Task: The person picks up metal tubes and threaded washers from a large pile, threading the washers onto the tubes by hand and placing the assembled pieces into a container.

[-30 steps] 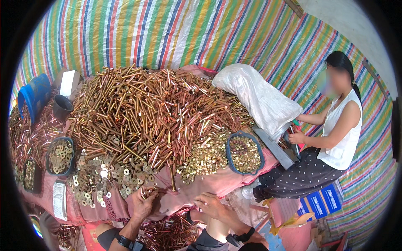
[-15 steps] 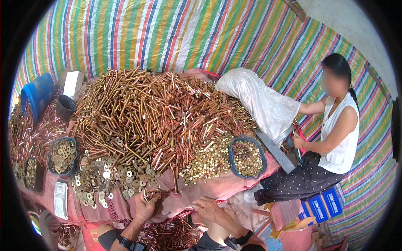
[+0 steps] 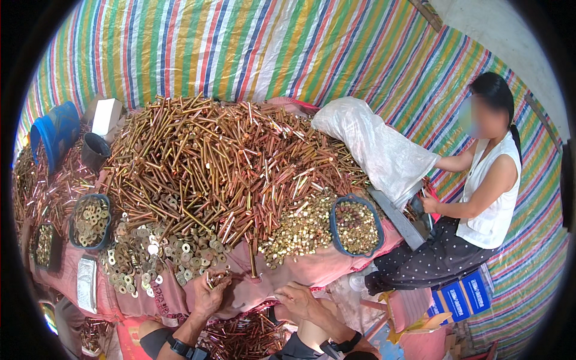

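Observation:
My left hand (image 3: 209,295) is raised at the near edge of the pink cloth, its fingers curled round several small metal pieces whose exact kind is too small to make out. To its right, my right hand (image 3: 295,299) has its fingers pinched together; whatever they hold, if anything, is hidden. Between and beyond the hands, a single bolt (image 3: 252,259) stands upright on the cloth. Flat washers (image 3: 195,249) lie loose just beyond my left hand. A heap of brassy nuts (image 3: 294,234) lies beyond my right hand, and a large pile of long bolts (image 3: 204,162) rises behind both.
A blue basket of nuts (image 3: 333,231) stands right, a basket of washers (image 3: 73,225) left. Blue (image 3: 57,135) and black (image 3: 95,153) buckets lie far left. At right, a seated co-worker (image 3: 489,192) holds a white sack (image 3: 378,144) beside a metal chute (image 3: 396,219). More bolts (image 3: 240,336) lie below my hands.
The co-worker's head and upper body have shifted slightly to the right, with the arm still at the sack. My two hands have hardly moved.

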A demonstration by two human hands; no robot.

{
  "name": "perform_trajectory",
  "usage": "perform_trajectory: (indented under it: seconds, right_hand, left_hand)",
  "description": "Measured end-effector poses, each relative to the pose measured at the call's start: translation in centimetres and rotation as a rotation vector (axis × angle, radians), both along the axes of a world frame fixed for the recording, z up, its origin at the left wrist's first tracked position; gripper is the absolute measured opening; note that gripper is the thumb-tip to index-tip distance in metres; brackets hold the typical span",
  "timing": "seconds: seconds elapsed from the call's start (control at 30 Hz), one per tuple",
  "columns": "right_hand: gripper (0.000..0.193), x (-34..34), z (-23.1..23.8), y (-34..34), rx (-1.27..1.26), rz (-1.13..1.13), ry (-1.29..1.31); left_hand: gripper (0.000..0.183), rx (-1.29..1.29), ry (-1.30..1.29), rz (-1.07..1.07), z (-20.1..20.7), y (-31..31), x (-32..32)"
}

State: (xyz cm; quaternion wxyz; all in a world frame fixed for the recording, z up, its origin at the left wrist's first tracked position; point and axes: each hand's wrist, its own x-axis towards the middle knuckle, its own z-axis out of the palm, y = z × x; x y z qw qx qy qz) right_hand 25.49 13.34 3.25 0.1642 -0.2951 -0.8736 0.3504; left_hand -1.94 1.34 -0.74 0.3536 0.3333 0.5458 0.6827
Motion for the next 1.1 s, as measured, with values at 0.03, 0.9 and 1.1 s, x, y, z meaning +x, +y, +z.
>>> perform_trajectory:
  seconds: [0.03,0.9,1.1]
  right_hand:
    - [0.018,0.0,0.0,0.0,0.003,0.0,0.003]
    - [0.019,-0.2,-0.3,-0.4,0.027,-0.012,0.001]
    - [0.019,-0.2,-0.1,-0.2,0.014,-0.017,-0.013]
  left_hand:
    - [0.014,0.006,0.004,0.006,-0.2,0.0,0.0]
    - [0.018,-0.062,0.079,0.008,0.1,-0.4,-0.4]
    - [0.018,-0.102,0.101,-0.003,0.3,-0.3,-0.5]
